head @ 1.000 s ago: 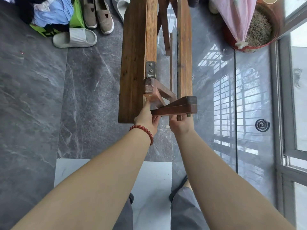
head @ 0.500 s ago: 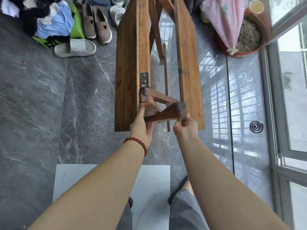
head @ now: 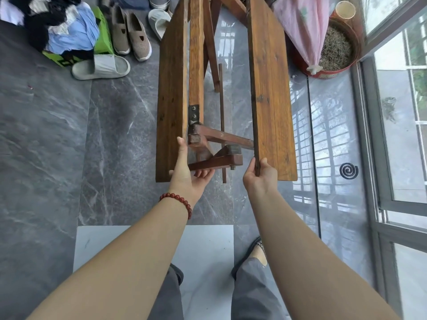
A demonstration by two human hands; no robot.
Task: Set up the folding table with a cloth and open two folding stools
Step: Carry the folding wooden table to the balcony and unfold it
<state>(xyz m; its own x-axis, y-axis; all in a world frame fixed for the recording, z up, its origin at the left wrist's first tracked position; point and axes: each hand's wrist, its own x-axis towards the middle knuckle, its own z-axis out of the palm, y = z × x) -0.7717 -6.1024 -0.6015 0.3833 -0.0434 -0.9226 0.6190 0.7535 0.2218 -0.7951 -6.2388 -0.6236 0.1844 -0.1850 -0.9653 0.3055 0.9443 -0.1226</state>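
We look down past a person's grey trousers (head: 254, 294) and one patterned slipper (head: 257, 247) to a pale, smooth square floor slab (head: 129, 245) set among glossy dark grey marble-veined floor tiles (head: 46, 146). Two bare forearms reach forward, with a red bead bracelet (head: 178, 200) on the left wrist. Directly beyond them is the brown folding wooden table (head: 196, 65), partly unfolded, its two long plank leaves on edge and apart, with legs and dark red-brown cross braces (head: 221, 137) showing in the gap. The left hand (head: 187, 175) is at the near bottom corner of the left leaf (head: 172, 100), thumb laid up the leaf's inner edge and fingers stretched loosely beneath the lowest brace, not clenched. The right hand (head: 261, 179) grasps the near corner of the right leaf (head: 270, 88), thumb on its inner edge and fingers hidden behind the board. To the right, a black mosquito coil (head: 348, 169) lies on the tiles beside grey sliding window frames (head: 379, 162), whose bars reflect in the floor. Farther off, a round red tub (head: 328, 73) of brownish dry matter we cannot identify stands behind a pink plastic bag (head: 302, 26). At far left lie a white slide sandal (head: 101, 66), a pair of beige slip-on shoes (head: 131, 33) and a green crate (head: 102, 38) heaped with clothes (head: 62, 26). The table's far end is cut off by the frame, and we cannot tell how its legs meet the floor.
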